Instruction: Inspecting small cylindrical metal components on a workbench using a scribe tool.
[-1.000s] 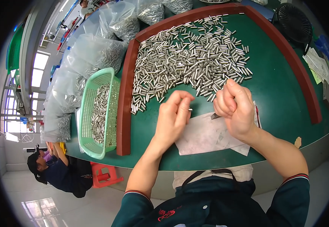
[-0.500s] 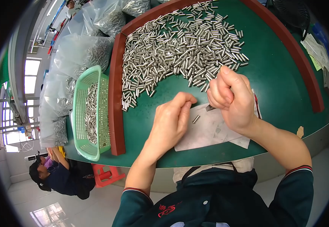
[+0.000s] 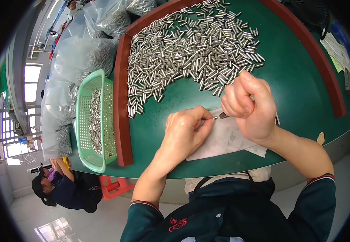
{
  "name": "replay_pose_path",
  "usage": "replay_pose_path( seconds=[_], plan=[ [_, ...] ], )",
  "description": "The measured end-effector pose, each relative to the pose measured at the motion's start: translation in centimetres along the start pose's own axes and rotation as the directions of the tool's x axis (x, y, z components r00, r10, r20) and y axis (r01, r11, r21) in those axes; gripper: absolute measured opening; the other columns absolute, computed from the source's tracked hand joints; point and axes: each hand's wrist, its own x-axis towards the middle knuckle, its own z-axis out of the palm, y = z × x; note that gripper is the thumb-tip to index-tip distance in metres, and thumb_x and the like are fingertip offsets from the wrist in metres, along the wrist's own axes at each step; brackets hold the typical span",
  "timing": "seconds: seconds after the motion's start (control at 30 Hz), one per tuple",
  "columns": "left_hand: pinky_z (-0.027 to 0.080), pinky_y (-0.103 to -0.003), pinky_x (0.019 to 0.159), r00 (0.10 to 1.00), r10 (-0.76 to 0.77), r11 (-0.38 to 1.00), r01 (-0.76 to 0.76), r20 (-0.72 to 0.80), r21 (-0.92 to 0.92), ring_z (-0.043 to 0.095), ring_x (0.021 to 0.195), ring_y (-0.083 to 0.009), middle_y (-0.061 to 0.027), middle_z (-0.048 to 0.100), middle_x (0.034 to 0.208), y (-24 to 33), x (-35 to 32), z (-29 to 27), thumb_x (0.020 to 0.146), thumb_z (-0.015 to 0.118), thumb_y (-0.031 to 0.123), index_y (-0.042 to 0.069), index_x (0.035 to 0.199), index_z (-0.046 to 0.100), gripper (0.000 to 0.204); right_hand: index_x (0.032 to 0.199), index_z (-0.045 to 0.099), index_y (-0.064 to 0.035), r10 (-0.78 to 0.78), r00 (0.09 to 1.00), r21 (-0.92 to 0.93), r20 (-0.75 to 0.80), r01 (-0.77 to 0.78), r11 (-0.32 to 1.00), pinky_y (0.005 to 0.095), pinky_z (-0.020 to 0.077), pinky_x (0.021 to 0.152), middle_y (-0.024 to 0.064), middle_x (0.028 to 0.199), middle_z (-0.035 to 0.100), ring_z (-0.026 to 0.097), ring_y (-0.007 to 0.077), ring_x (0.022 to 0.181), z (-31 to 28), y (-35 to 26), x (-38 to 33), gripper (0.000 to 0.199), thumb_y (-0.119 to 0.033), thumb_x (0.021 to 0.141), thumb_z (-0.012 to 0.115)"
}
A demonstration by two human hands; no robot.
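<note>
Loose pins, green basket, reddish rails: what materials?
Pins: likely bare metal, smooth; bright silvery highlights. Basket: probably moulded plastic, slight sheen; regular perforations, rounded rim. Rails: dull finish, maybe painted wood or plastic; even colour leaves it open.

We count two hands at work: our left hand [image 3: 183, 131], with one metal pin [image 3: 215, 118] at its fingertips, and our right hand [image 3: 250, 107], with one dark tool [image 3: 223, 115] in its fingers. Beneath the fingers we find at least one pale sheet [image 3: 223, 141]. Beyond the fingertips lie loose pins [image 3: 195, 52], hundreds by our estimate, too crowded to number exactly. Left of the left fingers we count one green basket [image 3: 84, 150], its many pins uncountable, and, farther off, at least four clear bags [image 3: 76, 52]. Three red-brown rails [image 3: 121, 101] stand left, right and ahead of our fingers.
</note>
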Motion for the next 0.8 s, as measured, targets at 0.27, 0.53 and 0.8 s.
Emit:
replay_pose_path(
  seconds=[0.27,0.53,0.8],
  plan=[
    [0.033,-0.032,0.039,1.000,-0.018,1.000,0.018,0.006,0.001,0.042,0.038,-0.0207,-0.0056,0.039,0.043,-0.02,-0.02,0.03,0.068,0.061,0.006,0.003,0.067,0.056,0.006,0.046,0.026,-0.0119,0.017,0.999,0.007,-0.029,-0.017,1.000,0.0245,0.0157,0.038,-0.0018,0.040,0.025,0.015,0.0079,0.037,0.18,0.32,-0.01,0.046,-0.025,0.090,0.029],
    [0.032,-0.031,0.038,0.999,-0.036,0.999,0.036,0.006,-0.009,0.040,0.035,-0.0199,-0.0053,0.039,0.041,0.05,-0.07,0.01,0.068,0.061,0.005,0.002,0.067,0.056,0.006,0.046,0.026,-0.0118,0.006,1.000,0.007,-0.030,-0.006,1.000,0.0245,0.0156,0.038,-0.0018,0.040,0.024,0.015,0.0079,0.038,0.34,0.41,-0.19,0.046,-0.025,0.090,0.029],
    [0.024,-0.024,0.039,0.999,-0.050,0.993,0.051,0.010,-0.107,0.026,0.042,-0.0055,0.0021,0.031,0.045,-0.08,-0.04,0.20,0.070,0.062,0.000,-0.002,0.068,0.057,0.006,0.046,0.026,-0.0118,0.009,1.000,-0.007,-0.016,-0.009,1.000,0.0245,0.0156,0.038,-0.0017,0.040,0.025,0.015,0.0079,0.038,0.39,0.27,-0.11,0.045,-0.024,0.090,0.029]
  ],
)
